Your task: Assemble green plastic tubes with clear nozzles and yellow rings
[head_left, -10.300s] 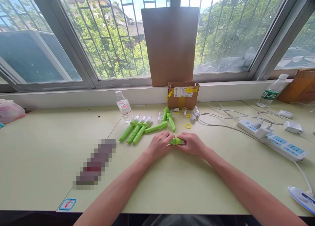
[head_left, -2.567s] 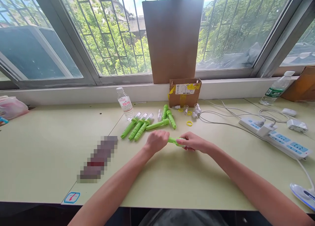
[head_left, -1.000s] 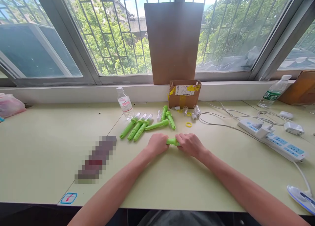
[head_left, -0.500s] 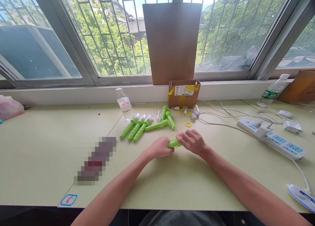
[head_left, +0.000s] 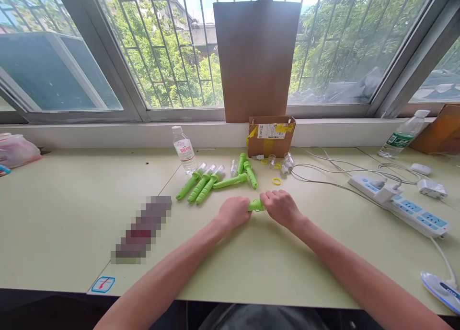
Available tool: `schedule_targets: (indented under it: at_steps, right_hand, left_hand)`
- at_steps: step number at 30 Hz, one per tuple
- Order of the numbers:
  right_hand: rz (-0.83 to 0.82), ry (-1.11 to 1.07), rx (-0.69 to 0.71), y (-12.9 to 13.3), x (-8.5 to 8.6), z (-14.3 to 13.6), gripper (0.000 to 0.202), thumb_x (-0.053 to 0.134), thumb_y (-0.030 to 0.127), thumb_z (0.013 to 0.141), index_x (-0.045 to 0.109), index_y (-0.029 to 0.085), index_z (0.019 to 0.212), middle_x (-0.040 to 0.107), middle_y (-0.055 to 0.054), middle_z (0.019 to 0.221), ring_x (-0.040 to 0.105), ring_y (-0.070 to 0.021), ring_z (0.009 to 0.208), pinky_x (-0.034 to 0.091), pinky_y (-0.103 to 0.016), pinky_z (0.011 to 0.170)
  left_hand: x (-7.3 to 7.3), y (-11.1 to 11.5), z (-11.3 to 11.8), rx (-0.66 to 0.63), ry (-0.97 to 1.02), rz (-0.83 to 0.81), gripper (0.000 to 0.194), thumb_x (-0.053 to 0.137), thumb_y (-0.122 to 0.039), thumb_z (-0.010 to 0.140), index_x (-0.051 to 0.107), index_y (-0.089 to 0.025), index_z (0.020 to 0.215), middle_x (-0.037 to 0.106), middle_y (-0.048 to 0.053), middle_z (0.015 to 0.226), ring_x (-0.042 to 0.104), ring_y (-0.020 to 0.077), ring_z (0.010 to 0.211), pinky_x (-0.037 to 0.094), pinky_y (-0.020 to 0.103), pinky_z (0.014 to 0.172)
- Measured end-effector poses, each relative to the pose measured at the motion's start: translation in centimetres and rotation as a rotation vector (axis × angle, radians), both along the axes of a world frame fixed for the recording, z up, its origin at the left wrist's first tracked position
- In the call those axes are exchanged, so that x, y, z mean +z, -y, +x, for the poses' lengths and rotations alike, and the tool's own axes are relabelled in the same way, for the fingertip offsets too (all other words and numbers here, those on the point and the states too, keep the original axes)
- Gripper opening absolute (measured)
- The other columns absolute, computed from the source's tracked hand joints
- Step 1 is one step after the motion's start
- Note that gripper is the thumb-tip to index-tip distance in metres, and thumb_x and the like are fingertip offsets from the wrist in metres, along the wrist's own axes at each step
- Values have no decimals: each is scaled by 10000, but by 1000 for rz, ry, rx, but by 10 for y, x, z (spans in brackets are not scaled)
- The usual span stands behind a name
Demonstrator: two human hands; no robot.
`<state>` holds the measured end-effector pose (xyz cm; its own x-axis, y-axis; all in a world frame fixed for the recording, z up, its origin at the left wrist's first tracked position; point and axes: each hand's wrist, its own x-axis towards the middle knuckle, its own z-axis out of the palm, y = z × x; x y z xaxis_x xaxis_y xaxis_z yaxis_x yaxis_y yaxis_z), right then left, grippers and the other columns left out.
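Note:
Both hands are closed around one green plastic tube (head_left: 256,205) above the middle of the table. My left hand (head_left: 235,211) wraps its left end, and my right hand (head_left: 279,206) grips its right end, so only a short middle stretch shows. Beyond my left hand lie three green tubes with clear caps (head_left: 204,185) side by side. Closer to the box are several uncapped green tubes, one of them lying crosswise (head_left: 230,182). A small clear cylinder (head_left: 233,168) lies beside them. A yellow ring (head_left: 276,181) rests beyond my right hand, with clear cups (head_left: 288,160) farther back.
A water bottle (head_left: 184,151) stands behind the capped tubes. An open cardboard box (head_left: 270,140) is against the sill. Cables run to a white power strip (head_left: 398,203) on the right, with another bottle (head_left: 404,134) behind it. A blurred dark object (head_left: 142,229) lies left.
My right hand's fingers have closed farther around the tube's right end. Both hands stay at nearly the same place, and the view has shifted slightly.

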<state>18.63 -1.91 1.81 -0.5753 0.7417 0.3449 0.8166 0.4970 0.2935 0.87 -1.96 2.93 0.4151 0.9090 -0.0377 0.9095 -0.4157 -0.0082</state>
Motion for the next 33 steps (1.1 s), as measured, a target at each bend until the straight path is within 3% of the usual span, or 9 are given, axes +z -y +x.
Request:
schedule_targets:
  at_steps: [8, 25, 30, 33]
  right_hand:
    - [-194, 3, -72, -2, 5, 1, 182, 454, 34, 702, 536, 171, 791, 658, -55, 730, 593, -173, 611, 172, -289, 519]
    - [-403, 26, -162, -9, 17, 2, 157, 539, 109, 636, 585, 186, 764, 648, -55, 710, 587, -178, 602, 212, -252, 504]
    - [-240, -109, -164, -8, 0, 2, 168, 479, 74, 700, 569, 170, 804, 657, -59, 761, 570, -169, 643, 221, -266, 536]
    - [-181, -179, -136, -9, -10, 4, 199, 480, 72, 703, 577, 173, 846, 652, -58, 805, 558, -180, 710, 260, -269, 579]
  left_hand:
    - [-3, -2, 4, 2, -7, 47, 207, 454, -197, 755, 649, -162, 812, 682, 101, 761, 660, 251, 696, 478, 316, 605]
    - [-10, -9, 7, -20, -13, 124, 171, 474, -141, 763, 624, -117, 842, 654, 118, 721, 654, 262, 708, 483, 332, 624]
    - [-10, -13, 5, -42, -41, 179, 264, 346, -59, 815, 599, -101, 879, 629, 146, 815, 626, 260, 767, 467, 336, 637]
    - [-8, -10, 6, -132, -35, 250, 244, 342, -93, 857, 575, -119, 925, 603, 128, 878, 593, 243, 842, 456, 327, 699]
